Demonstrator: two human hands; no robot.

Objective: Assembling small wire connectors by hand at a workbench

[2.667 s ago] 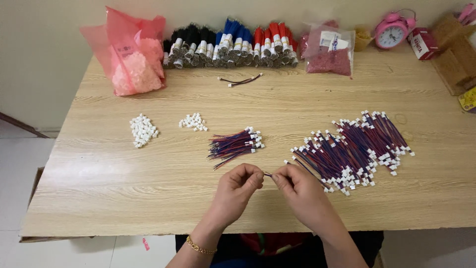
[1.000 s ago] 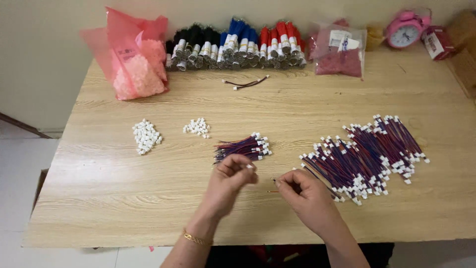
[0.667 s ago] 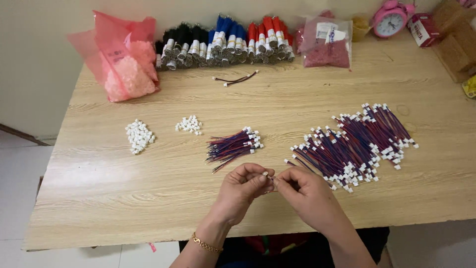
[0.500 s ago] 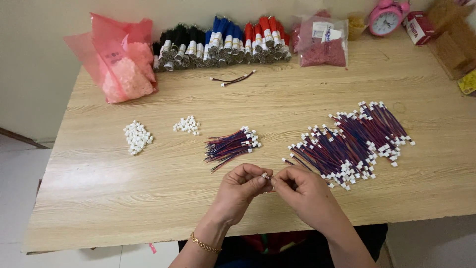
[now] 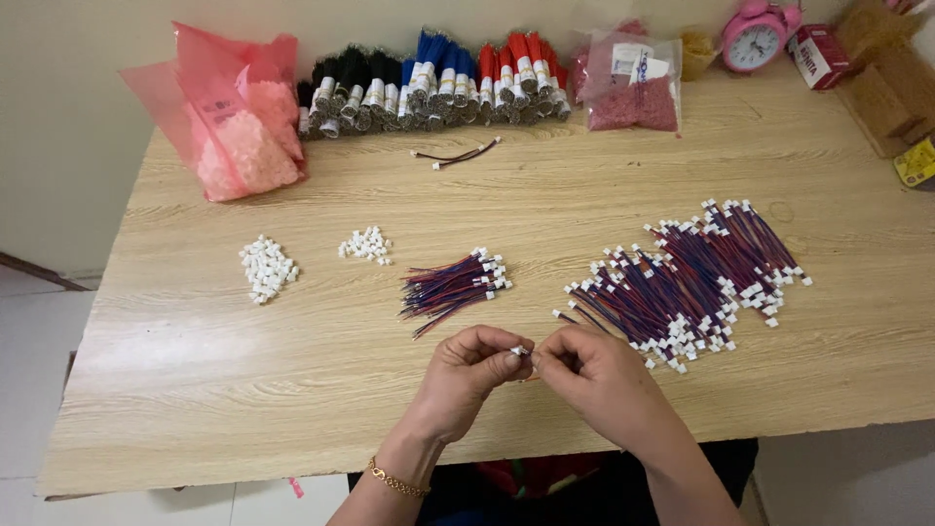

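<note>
Here, 2 hands, left grip (image 5: 477,362) and right grip (image 5: 584,368), both pinching 1 small white connector (image 5: 520,350).

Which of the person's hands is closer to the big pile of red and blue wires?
Right. The right hand almost touches the big wire pile; the left hand is farther left.

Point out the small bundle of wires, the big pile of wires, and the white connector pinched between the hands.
small wire bundle (image 5: 450,288): head view, middle of its wires.
big wire pile (image 5: 687,282): head view, centre of the heap.
white connector (image 5: 520,350): head view, its exposed end between the fingertips.
</note>
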